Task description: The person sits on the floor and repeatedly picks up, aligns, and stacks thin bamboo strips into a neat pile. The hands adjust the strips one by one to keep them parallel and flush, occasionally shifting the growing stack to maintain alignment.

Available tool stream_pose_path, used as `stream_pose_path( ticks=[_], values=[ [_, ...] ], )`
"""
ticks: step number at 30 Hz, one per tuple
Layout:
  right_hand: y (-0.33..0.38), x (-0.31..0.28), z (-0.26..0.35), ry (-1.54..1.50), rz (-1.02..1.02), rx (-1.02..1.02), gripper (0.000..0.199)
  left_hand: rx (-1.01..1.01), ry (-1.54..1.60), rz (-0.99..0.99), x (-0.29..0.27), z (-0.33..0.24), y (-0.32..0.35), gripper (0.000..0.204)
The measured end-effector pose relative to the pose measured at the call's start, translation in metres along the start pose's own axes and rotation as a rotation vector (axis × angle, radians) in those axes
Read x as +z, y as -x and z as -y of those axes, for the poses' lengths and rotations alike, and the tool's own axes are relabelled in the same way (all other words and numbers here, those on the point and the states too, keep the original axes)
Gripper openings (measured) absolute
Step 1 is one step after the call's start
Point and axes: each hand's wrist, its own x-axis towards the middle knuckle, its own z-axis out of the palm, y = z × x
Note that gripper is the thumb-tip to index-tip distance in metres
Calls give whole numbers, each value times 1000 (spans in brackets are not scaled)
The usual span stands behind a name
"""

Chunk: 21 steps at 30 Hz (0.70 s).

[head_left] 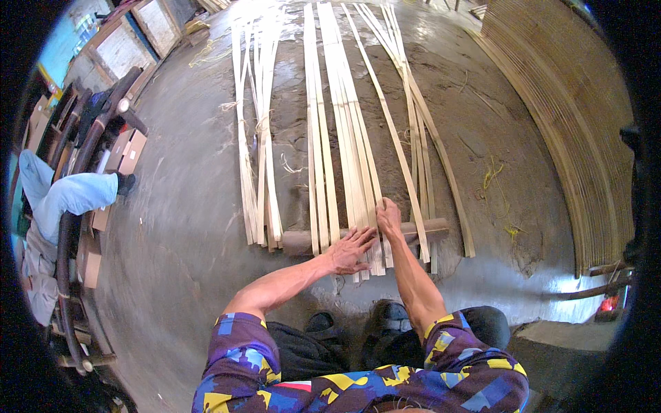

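Note:
Long pale split-bamboo strips [348, 138] lie side by side on the floor in front of me, running away toward the far end. Their near ends rest across a short log [296, 242]. My left hand [350, 250] lies spread and flat over the near ends of the middle group. Just to its right, my right hand [388, 216] is closed, its fingers curled on the rightmost strip of that group. A single strip [385, 124] slants past on the right. The right fingertips are partly hidden.
More strips [260, 151] lie in a loose bundle at left, and others cross at right [421, 138]. A ribbed bamboo panel [551, 124] stands along the right side. At far left, a person's leg in light blue trousers [79, 193] rests by a pole bench [65, 255] and cardboard boxes [126, 151].

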Motion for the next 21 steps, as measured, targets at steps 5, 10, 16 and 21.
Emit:
stream_pose_path(
  ticks=[5,10,16,21],
  values=[
    [5,-10,36,-69,-473,-429,28,-203,-43,-207,-1,15,9,74],
    [-4,-12,72,-221,-336,-384,28,-391,-102,-196,-18,52,36,72],
    [-14,11,75,-37,-120,-215,30,-432,-150,-50,-16,61,49,74],
    [-9,25,67,-92,-177,-365,12,-431,-113,-68,-12,58,47,68]
  ],
)
